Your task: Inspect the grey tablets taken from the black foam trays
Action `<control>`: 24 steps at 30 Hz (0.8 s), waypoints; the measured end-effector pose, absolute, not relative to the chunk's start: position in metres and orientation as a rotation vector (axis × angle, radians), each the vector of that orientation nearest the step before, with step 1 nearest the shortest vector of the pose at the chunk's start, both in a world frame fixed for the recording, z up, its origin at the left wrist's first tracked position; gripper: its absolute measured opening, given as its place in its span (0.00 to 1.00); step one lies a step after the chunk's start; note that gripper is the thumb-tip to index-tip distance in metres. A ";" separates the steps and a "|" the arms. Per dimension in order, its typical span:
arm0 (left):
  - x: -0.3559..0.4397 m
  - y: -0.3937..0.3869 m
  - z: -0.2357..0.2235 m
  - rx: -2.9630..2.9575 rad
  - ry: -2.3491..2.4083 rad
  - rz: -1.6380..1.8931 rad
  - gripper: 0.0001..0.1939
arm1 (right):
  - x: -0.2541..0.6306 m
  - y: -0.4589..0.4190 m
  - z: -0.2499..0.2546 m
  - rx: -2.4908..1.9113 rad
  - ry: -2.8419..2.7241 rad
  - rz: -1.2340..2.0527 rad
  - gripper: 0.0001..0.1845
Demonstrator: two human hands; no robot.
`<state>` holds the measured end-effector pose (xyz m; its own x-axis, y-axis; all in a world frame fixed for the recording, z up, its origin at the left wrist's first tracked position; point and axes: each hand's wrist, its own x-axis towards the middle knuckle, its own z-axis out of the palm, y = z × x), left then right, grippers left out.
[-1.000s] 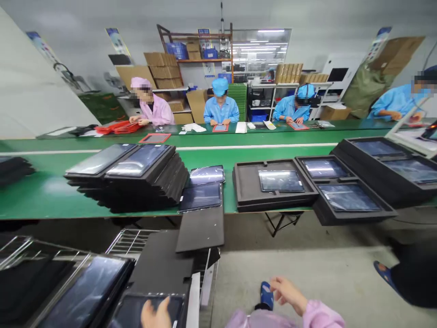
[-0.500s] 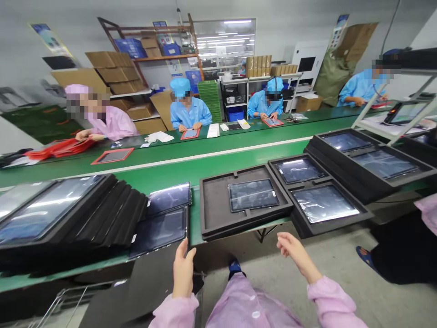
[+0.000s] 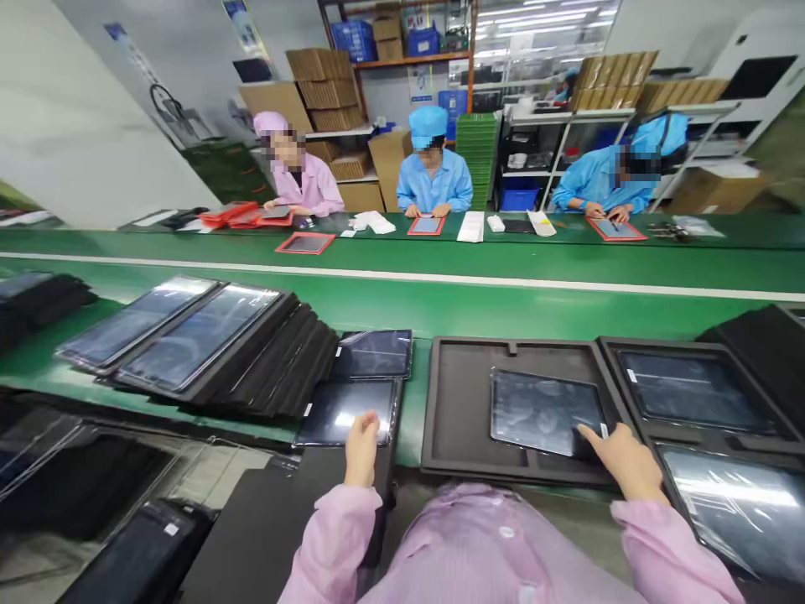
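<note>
My right hand (image 3: pixel 631 463) grips the lower right corner of a dark tablet screen (image 3: pixel 542 409), thumb on its face and the other fingers partly hidden at its edge. This screen lies askew across a black foam tray (image 3: pixel 460 407). My left hand (image 3: pixel 362 448) is closed, its fingers curled together, with nothing visible in it. It hovers in front of another dark screen (image 3: pixel 333 413), and whether it touches that screen I cannot tell. Behind that one lies a further screen (image 3: pixel 376 352) with a small white label.
Stacked foam trays (image 3: pixel 277 352) bearing two screens stand at the left. At the right, another foam tray (image 3: pixel 635 411) holds two screens. A green conveyor bench (image 3: pixel 402 294) runs across, with several co-workers seated behind it. Black sheets (image 3: pixel 251 528) rest low by my left arm.
My view has swung left and closer to the bench. My right hand has reached the screen in the foam tray and gripped its corner. My left hand's fingers have curled in.
</note>
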<state>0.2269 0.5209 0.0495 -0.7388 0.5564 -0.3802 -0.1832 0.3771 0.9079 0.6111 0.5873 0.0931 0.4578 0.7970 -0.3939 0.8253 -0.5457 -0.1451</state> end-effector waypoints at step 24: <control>0.417 0.587 0.088 1.562 1.507 1.315 0.23 | 0.580 0.604 0.123 2.287 2.331 -1.534 0.17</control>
<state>0.4171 0.5874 0.0880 -0.1321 0.9606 0.2445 0.3723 -0.1805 0.9104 0.5797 0.6037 0.1225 -0.1323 0.9666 -0.2195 0.5842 -0.1029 -0.8051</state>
